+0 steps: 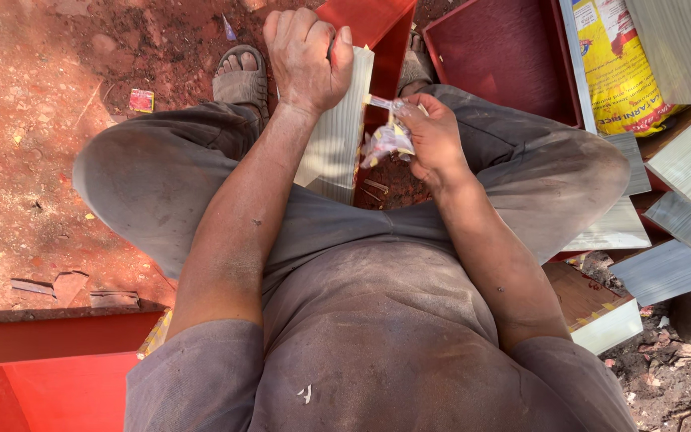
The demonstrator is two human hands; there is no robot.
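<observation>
- I see a pale grooved panel (337,132) standing on edge between the knees, its top under my left hand (307,56).
- The left fingers (301,28) are curled tight over the panel's top edge, holding it.
- My right hand (433,136), just right of the panel, pinches a small crumpled clear packet (385,140) between narrow fingers (409,108).
- Below the packet, small fasteners (375,189) lie on the red ground.

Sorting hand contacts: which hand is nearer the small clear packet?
Right. The right hand pinches the packet; the left hand grips the pale panel's top edge, apart from it.
</observation>
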